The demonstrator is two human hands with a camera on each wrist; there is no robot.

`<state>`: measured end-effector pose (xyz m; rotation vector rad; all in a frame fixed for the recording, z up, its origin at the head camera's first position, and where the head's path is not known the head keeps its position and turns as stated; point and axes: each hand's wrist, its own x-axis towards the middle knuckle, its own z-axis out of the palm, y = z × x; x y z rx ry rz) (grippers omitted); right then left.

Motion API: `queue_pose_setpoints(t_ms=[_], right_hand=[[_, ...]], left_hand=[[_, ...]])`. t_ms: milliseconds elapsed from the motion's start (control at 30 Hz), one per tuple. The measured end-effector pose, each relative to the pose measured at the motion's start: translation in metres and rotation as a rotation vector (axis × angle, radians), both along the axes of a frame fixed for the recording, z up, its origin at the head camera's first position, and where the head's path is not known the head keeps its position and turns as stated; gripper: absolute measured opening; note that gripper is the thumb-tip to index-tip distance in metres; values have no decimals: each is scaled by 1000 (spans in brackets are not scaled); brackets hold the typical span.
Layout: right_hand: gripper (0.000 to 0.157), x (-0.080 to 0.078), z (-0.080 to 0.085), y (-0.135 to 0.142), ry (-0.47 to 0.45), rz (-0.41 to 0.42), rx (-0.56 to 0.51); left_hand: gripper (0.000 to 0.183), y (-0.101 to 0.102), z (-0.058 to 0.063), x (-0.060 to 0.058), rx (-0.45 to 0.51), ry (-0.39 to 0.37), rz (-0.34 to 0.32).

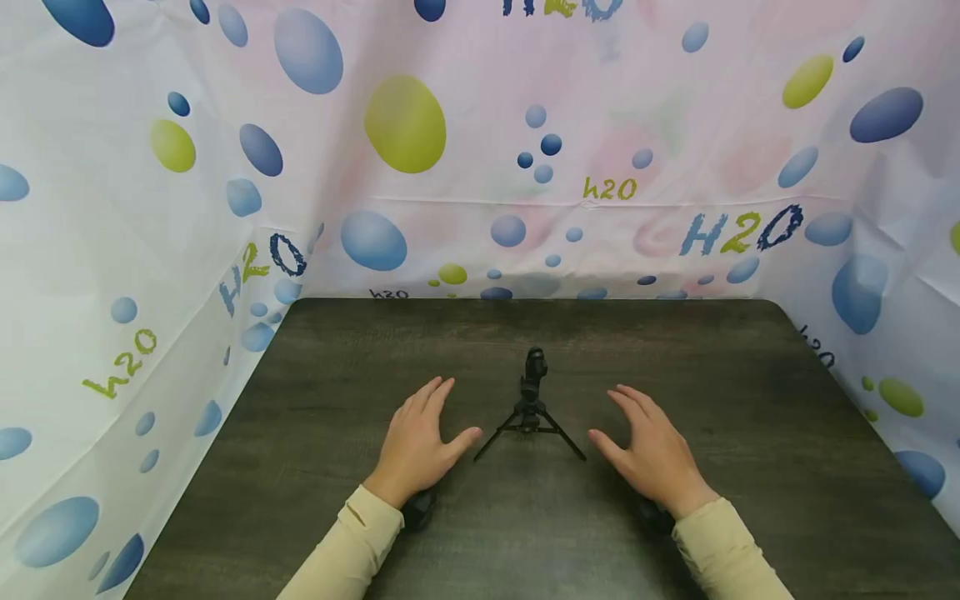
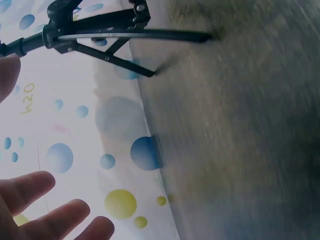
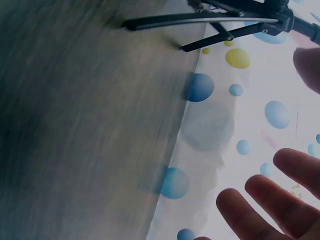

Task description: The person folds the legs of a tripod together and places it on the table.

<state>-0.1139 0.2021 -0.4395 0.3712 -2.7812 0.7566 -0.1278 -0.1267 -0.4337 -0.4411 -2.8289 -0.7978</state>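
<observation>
Here, tripod (image 1: 530,407) on table (image 1: 540,533), spotted backdrop (image 1: 480,150).

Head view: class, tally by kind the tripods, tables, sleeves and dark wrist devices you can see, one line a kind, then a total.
Tripod: 1
Table: 1
Sleeves, left and right: 2
Dark wrist devices, left and right: 2
Total: 6

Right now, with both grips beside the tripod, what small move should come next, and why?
Probably ease the left grip and right grip inward toward the black tripod: it stands between them, legs spread on the table, and both are open, holding nothing.
</observation>
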Motion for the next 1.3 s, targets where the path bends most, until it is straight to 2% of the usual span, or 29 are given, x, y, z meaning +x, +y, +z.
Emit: queue_pose_setpoints(t_ms=[167, 367, 467, 800, 967, 1300], right_hand=[[58, -3, 4, -6, 31, 27, -11], [49, -7, 5, -13, 181, 83, -35], [46, -10, 8, -18, 225, 107, -46], [48, -21, 27, -37, 207, 195, -85], [53, -27, 35, -48, 229, 231, -119], [51, -35, 53, -58, 201, 249, -190]], left_hand=[[78, 5, -1, 1, 7, -12, -29], [80, 10, -2, 3, 25, -78, -67], [79, 13, -4, 4, 27, -96, -77], [74, 20, -11, 7, 28, -172, -81], [62, 23, -14, 10, 38, -199, -99], [28, 24, -21, 12, -47, -132, -126]])
